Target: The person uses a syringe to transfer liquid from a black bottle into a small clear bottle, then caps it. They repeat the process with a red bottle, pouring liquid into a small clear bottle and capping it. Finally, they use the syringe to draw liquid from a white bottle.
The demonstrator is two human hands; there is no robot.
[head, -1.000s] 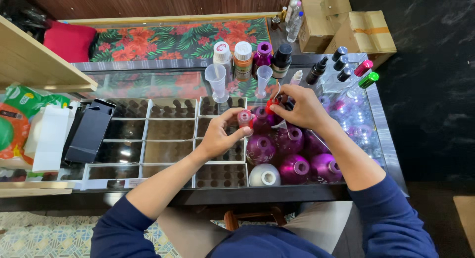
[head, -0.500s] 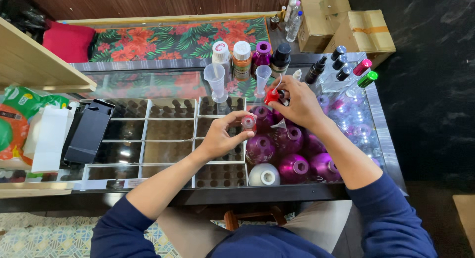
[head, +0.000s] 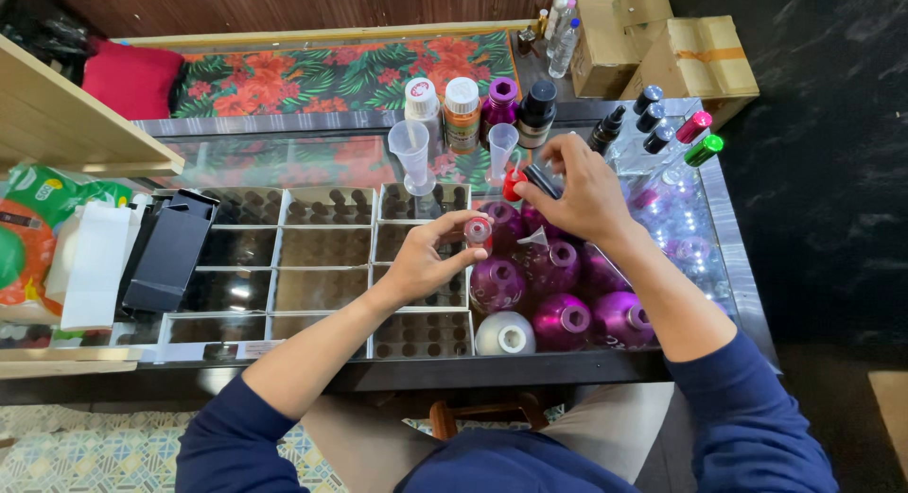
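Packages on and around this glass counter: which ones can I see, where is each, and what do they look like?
Cardboard boxes: two brown ones, far right corner.
Green packet: left edge, green, orange and white.
Black box: tall, open, lying left of the compartments.
White carton: flat, beside the black box.
Labelled bottles: row behind the funnels, white, purple and black caps.

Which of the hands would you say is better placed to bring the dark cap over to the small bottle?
Probably the right hand: it already pinches the dark cap just above and right of the small bottle, which the left hand grips and holds steady.

Cardboard boxes (head: 662, 49), red cushion (head: 130, 80)
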